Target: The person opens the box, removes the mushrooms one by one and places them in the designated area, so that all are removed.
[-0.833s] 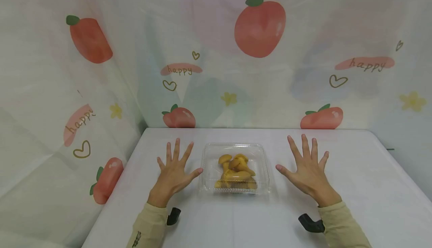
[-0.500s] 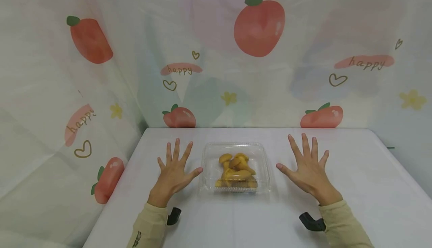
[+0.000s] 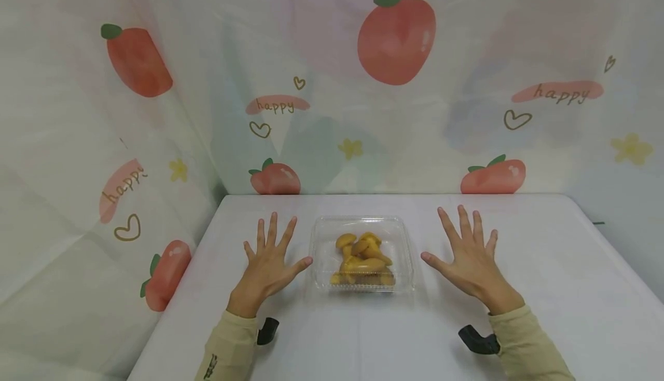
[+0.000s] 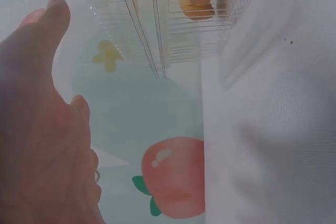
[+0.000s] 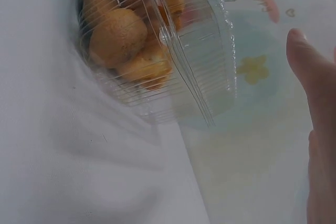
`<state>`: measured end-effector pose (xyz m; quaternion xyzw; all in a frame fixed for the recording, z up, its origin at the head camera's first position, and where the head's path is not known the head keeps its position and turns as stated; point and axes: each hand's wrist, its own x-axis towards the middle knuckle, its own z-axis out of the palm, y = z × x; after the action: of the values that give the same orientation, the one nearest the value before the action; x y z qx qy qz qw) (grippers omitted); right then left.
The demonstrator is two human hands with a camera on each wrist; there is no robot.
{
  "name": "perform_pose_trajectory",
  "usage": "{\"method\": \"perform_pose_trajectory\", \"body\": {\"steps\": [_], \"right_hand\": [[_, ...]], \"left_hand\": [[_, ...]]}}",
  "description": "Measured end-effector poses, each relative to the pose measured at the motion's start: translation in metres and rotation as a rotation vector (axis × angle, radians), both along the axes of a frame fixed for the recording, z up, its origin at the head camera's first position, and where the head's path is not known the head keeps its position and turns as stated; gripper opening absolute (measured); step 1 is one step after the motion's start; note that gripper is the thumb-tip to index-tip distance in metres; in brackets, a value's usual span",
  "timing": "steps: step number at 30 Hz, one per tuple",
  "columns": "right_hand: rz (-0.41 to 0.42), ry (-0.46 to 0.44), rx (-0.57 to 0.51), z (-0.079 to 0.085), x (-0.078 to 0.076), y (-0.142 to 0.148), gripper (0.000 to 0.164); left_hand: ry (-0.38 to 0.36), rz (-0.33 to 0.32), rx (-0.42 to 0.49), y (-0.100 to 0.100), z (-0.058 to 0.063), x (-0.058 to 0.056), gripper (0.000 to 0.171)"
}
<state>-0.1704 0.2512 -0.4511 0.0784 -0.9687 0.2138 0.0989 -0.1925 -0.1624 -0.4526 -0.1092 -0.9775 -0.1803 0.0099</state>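
Observation:
A clear plastic clamshell box (image 3: 321, 242) sits on the white table between my two hands, its lid down. Inside it lie several yellow-brown mushrooms (image 3: 363, 263), bunched toward the near side. To the left of the box my left hand (image 3: 266, 274) is held with fingers spread, thumb tip close to the box's left side. My right hand (image 3: 473, 268) is spread likewise on the right, its thumb pointing at the box with a small gap. Both hands hold nothing. Each wrist view shows the box's ridged side wall and the lid seam (image 5: 184, 72) near the thumb.
The white table (image 3: 358, 335) reaches back to a cloth backdrop (image 3: 332, 70) printed with red fruit, hearts and the word happy. More of this cloth hangs along the left side. A black curved piece (image 3: 477, 340) juts from the right sleeve, another (image 3: 267, 331) from the left.
My right hand has shifted slightly left, toward the box. The left hand stays nearly still, and the box keeps its place while the head view tilts a little.

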Motion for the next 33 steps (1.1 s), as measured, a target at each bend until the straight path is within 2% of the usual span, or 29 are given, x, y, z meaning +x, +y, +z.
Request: {"method": "perform_pose_trajectory", "body": {"steps": [10, 18, 26, 33], "right_hand": [[0.056, -0.083, -0.047, 0.001, 0.000, -0.004, 0.103], [0.148, -0.115, -0.138, -0.008, 0.000, -0.009, 0.109], [0.237, -0.152, -0.221, -0.018, 0.001, -0.012, 0.109], [0.307, -0.265, -0.281, -0.022, 0.006, -0.017, 0.105]], "left_hand": [[-0.089, -0.051, 0.077, 0.003, -0.003, -0.003, 0.095], [-0.168, -0.140, 0.171, 0.002, -0.008, -0.005, 0.097], [-0.225, -0.228, 0.285, 0.008, -0.012, -0.006, 0.109], [-0.295, -0.277, 0.358, 0.007, -0.014, -0.001, 0.120]]}}
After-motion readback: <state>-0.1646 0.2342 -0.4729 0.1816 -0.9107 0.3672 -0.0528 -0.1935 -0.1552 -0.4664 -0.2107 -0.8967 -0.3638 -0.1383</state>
